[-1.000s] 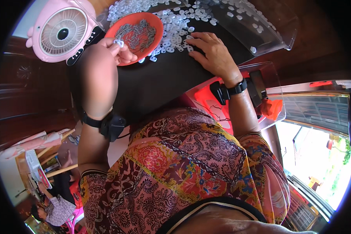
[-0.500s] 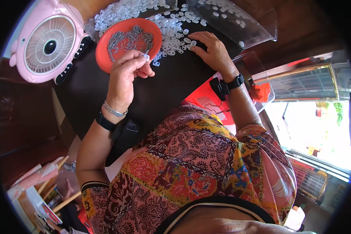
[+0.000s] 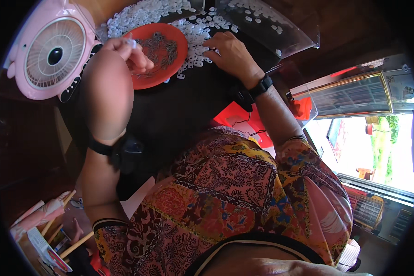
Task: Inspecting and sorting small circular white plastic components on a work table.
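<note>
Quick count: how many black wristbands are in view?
2. One black wristband sits behind the left hand, which is at the left edge of the red plate; the other sits behind the right hand, beside the white pieces. Others could be hidden.

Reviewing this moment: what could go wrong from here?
The small white piece pinched in the left hand's fingertips could slip and be lost. That hand is also right at the orange-red plate, so a bump might scatter the loose metal pins. The right hand is beside loose white pieces and could sweep some aside.
</note>
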Motion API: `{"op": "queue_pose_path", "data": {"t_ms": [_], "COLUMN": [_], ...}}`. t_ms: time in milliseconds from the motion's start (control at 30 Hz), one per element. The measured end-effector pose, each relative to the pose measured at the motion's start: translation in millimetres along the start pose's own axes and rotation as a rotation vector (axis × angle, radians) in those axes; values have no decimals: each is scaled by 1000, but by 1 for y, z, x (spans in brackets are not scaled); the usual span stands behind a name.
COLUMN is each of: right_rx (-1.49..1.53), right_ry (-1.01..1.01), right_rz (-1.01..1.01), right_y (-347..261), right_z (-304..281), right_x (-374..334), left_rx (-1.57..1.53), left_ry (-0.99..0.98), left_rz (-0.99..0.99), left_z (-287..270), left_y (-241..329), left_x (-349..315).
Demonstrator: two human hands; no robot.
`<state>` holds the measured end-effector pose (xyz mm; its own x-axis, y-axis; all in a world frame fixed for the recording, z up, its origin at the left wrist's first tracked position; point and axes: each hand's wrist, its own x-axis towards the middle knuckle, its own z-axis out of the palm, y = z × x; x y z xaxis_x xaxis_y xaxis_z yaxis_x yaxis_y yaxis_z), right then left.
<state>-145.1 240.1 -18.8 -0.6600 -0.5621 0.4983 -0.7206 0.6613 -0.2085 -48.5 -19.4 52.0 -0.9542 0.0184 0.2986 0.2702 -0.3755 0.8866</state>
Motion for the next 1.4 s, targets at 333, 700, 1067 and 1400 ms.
{"op": "queue_pose_path", "data": {"t_ms": [333,700,1067,1400], "right_rx": [699,1587,1633,1583], "right_ry": [-36,-1,-63,-122], "right_rz": [296,341,340,317], "right_y": [-7,-70,-76,-80], "right_z": [-7,-1,11,8], "right_x": [-9,-38,-35,-36], "left_rx": [-137,-63,-8,-40], "left_ry": [5,12,42,46], "left_rz": [-79,-223,-249,-265], "left_z": [29,46,37,36], "left_y": [-9,-63,-63,-59], "left_x": [-11,-52,-52,-53]}}
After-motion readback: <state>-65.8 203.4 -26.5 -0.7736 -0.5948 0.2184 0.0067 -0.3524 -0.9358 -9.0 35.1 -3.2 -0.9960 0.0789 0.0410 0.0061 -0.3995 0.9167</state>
